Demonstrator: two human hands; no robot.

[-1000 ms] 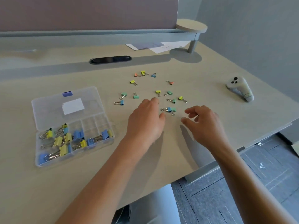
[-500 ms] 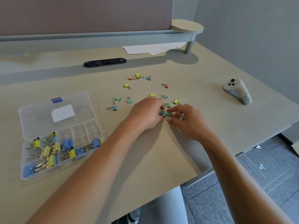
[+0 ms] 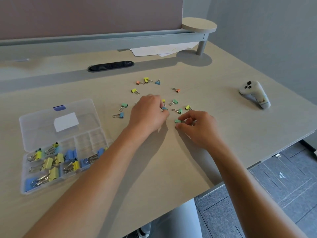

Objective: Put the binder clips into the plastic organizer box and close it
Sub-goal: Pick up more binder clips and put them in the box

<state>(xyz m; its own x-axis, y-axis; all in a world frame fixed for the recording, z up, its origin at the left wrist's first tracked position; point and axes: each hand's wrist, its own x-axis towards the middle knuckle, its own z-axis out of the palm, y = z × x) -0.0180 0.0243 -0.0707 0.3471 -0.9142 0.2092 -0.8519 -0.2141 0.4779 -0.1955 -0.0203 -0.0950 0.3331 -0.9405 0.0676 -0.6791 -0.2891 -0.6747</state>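
Note:
Several small binder clips in yellow, green, blue and orange lie scattered on the desk; one green clip (image 3: pixel 178 110) sits between my hands. My left hand (image 3: pixel 149 114) pinches a small blue clip (image 3: pixel 164 108) at its fingertips. To its right, my right hand (image 3: pixel 197 127) pinches a small green clip (image 3: pixel 177 121). The clear plastic organizer box (image 3: pixel 30 186) stands open at the left, lid (image 3: pixel 42 124) laid back, with several larger blue and yellow clips in its near compartments.
A white handheld controller (image 3: pixel 255 95) lies at the right of the desk. Loose papers (image 3: pixel 159 49) sit under a raised shelf at the back, near a black cable slot (image 3: pixel 110 65). The desk's edge runs close on the right, floor below.
Both hands came together on a joined blue and green clip pair, then parted: the left holds the blue one, the right the green one. The view also shifted slightly.

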